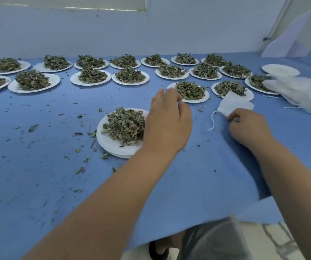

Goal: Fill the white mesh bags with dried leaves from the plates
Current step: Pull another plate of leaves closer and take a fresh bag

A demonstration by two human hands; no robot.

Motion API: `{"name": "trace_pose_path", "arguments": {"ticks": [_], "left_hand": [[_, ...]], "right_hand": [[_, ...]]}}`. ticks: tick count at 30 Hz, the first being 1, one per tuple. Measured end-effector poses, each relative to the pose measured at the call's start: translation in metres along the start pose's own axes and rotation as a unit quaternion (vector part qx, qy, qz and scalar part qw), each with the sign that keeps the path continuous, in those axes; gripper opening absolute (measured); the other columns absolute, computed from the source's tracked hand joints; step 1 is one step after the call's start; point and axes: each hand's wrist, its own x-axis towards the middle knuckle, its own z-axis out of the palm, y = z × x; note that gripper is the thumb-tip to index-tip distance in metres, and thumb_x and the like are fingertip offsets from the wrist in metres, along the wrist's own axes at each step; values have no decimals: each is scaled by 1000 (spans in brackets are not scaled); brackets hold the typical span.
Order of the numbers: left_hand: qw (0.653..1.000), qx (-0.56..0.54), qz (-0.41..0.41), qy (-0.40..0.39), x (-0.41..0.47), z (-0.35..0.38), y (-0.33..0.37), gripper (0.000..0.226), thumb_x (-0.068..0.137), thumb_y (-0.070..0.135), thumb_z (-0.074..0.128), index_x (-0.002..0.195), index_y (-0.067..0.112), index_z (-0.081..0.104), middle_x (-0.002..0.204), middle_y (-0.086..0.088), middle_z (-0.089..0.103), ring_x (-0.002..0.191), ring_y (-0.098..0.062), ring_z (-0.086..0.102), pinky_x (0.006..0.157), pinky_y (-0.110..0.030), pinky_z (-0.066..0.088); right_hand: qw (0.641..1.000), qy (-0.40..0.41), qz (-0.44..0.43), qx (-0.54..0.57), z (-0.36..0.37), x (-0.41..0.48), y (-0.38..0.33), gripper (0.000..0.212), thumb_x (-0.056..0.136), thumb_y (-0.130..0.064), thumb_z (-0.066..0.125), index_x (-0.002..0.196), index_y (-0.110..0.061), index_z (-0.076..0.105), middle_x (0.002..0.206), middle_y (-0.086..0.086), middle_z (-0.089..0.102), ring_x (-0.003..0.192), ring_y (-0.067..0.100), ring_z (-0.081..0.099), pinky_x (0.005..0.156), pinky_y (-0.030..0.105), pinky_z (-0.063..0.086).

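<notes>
On the blue worktop [38, 166] the white mesh bag [235, 105] lies slanting away rightward, drawstring [212, 122] end nearest; right hand [248, 126] pinches it, left hand [167, 124] hovers, fingers relaxed and empty, over the near plate [109, 145]

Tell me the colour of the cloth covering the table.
The cloth is plain blue, seen best in the head view.

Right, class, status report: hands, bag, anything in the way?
Left hand open over the near plate of leaves. Right hand pinches white mesh bag. Nothing between them but leaf scraps.
</notes>
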Motion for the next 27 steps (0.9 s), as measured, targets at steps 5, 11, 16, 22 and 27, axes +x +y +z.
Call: {"name": "trace_pose_path", "arguments": {"ticks": [5, 11, 16, 22, 27], "left_hand": [[998, -13, -4, -57, 0, 33, 15, 15, 98, 28, 44, 103, 22, 57, 86, 3, 59, 74, -21, 56, 60, -37, 41], [952, -229, -198, -41, 26, 12, 23, 25, 82, 41, 67, 83, 17, 66, 71, 0, 74, 75, -20, 74, 79, -46, 60], [957, -236, -168, 21, 36, -48, 13, 18, 72, 25, 69, 71, 7, 70, 76, -15, 73, 82, -36, 73, 82, -55, 60], [951, -214, -214, 68, 35, -108, -6, 19, 75, 10, 56, 77, -4, 69, 76, -20, 72, 71, -32, 73, 79, -51, 61], [950, -16, -176, 256, 14, -171, -44, 22, 72, 8, 54, 79, 24, 68, 66, 12, 59, 59, -6, 56, 58, -22, 46]], "right_hand": [[991, 106, -83, 0, -9, -10, -9, 29, 89, -10, 54, 103, -20, 76, 104, 2, 76, 100, 29, 66, 80, 32, 51], [935, 89, -186, 289, -29, -47, -80, 11, 90, -26, 70, 88, -30, 60, 77, -14, 74, 76, -5, 68, 66, 10, 46], [888, 12, -220, 404, -38, -64, -139, 6, 87, -29, 75, 90, -24, 73, 74, -9, 76, 71, 1, 71, 63, 20, 53], [899, 20, -273, 341, -27, -70, -203, 9, 85, -28, 74, 77, -23, 72, 65, -6, 70, 58, 4, 61, 57, 20, 46], [872, 24, -331, 361, 0, -106, -274, 10, 78, -7, 57, 82, -11, 49, 71, 5, 54, 57, 14, 65, 42, 26, 40]]}}
